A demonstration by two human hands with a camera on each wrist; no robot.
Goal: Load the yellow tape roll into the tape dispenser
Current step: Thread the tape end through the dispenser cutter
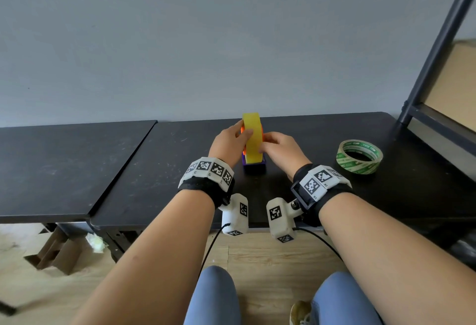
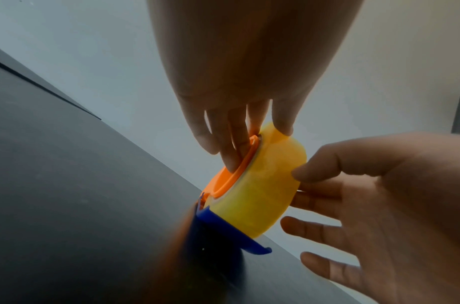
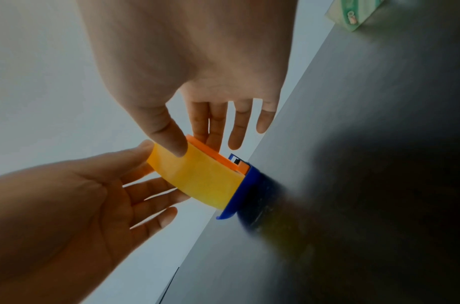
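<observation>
Nearest, the left hand (image 1: 229,144) and right hand (image 1: 279,148) are pinching the upright yellow tape roll (image 1: 253,138) from either side, thumbs on its face, seating it in the tape dispenser (image 1: 254,165) mid-table; pressing evenly should be keeping it square.

A bare workroom or storage corner, by the look of it; two scuffed black tables (image 1: 77,170) pushed against a plain grey wall (image 1: 206,41); a dark metal shelving rack (image 1: 435,54) at right holding cardboard; wood-look floor (image 1: 270,260) with cardboard scraps (image 1: 55,255); a green-printed tape roll (image 1: 359,156) lying about.
</observation>
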